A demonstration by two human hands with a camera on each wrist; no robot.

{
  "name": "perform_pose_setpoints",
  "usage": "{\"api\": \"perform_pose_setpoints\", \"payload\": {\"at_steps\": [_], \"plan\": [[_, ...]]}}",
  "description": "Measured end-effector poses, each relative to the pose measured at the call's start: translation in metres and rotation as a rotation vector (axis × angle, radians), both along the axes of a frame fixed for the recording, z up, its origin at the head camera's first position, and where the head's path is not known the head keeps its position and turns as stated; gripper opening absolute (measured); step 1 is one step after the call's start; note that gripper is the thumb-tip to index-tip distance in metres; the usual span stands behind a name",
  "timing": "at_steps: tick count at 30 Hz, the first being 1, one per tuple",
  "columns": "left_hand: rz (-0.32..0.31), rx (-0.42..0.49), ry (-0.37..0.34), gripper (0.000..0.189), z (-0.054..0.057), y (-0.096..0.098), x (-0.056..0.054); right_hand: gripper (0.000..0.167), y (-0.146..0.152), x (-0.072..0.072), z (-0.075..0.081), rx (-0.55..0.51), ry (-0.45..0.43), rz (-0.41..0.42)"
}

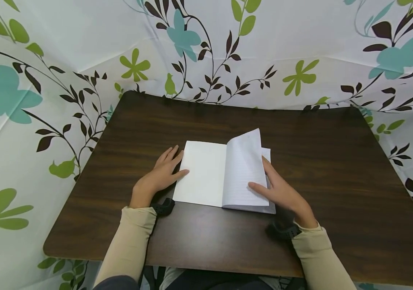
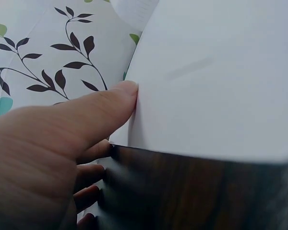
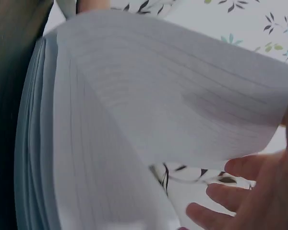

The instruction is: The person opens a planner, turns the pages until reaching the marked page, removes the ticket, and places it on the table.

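1. I see the notebook open on the bench between the two hands, its left page blank; on its right, a lined page is lifted and curved.
2. That raised sheet hides most of what lies under it; from the head view I catch only slivers at its right and lower edges.
3. The right hand pinches the lined page near its outer edge, thumb across the front, other fingers partly hidden behind. In the right wrist view I lose the thumb to the frame edge, while fingertips show below the sheet.
4. The left hand is relaxed, grasping nothing: its thumb touches the notebook's left edge, its other fingers rest just beside it. On the left wrist feed, I find those fingers dim and partly covered by the thumb.
5. I make out dark bands at both wrists, the right one blurred; the tan sleeves run toward the bottom edge.
6. Beyond the bench hangs a leaf-patterned cloth, cut off by the frame.
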State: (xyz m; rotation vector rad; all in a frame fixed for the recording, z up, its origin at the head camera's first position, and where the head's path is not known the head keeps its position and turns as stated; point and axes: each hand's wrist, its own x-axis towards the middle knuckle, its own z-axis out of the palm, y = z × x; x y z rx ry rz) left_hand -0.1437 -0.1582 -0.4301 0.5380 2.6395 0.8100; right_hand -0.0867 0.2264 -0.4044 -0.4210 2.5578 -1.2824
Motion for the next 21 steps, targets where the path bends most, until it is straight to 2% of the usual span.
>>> {"api": "perform_pose_setpoints", "payload": {"at_steps": [6,12,17,21], "plan": [[0.0,0.002,0.0,0.08,0.002,0.001,-0.001,0.102,-0.011,0.011,0.007,-0.039,-0.035,0.108],[0.002,0.005,0.006,0.08,0.002,0.001,-0.001,0.103,-0.024,0.019,0.01,-0.174,0.001,0.171],[-0.002,-0.001,0.013,0.079,0.001,0.002,-0.001,0.104,-0.043,0.025,0.006,-0.233,0.162,0.091],[0.0,0.007,0.016,0.079,0.0,0.0,0.0,0.099,-0.062,0.029,-0.004,-0.196,0.312,0.034]]}}
